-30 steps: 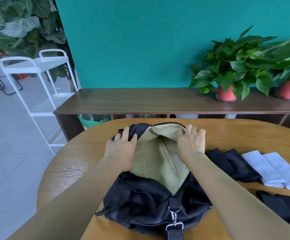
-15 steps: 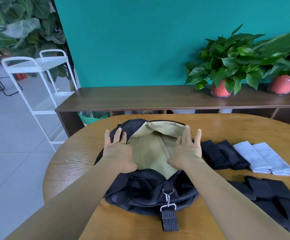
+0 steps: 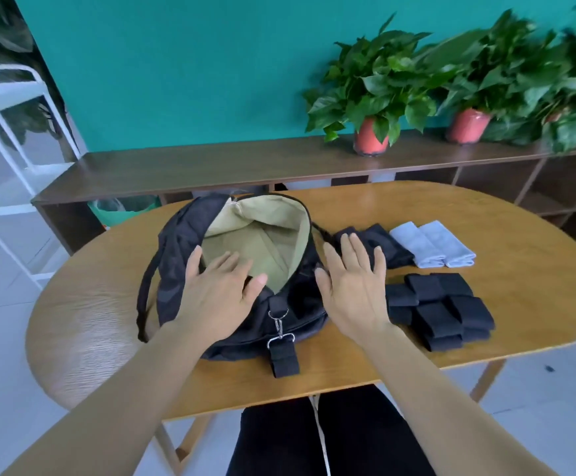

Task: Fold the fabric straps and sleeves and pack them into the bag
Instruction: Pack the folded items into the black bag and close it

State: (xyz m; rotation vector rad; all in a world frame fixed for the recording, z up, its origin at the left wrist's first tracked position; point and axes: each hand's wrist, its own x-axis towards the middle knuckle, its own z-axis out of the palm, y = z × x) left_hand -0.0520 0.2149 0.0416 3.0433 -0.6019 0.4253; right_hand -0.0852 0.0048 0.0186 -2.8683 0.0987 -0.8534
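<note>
A black bag [image 3: 176, 255] with a tan lining lies open on the wooden table [image 3: 485, 235], its mouth gaping toward me. My left hand [image 3: 219, 290] rests flat at the near edge of the opening, fingers straight. My right hand [image 3: 351, 286] is spread open at the bag's right side and holds nothing. Right of the bag lie folded black sleeves [image 3: 393, 249], two folded light grey sleeves [image 3: 434, 245] and a pile of several folded black straps [image 3: 441, 307]. A strap end with a metal clip [image 3: 281, 338] hangs from the bag's near side.
A dark wooden shelf unit [image 3: 211, 166] runs behind the table with two potted plants [image 3: 372, 97] on top. A white metal cart [image 3: 5, 115] stands at the far left. My legs show under the table's near edge.
Both hands have drawn back from the bag's far rim toward me, the right one coming off the opening to the bag's right side. The view has tilted down, showing more of the table.
</note>
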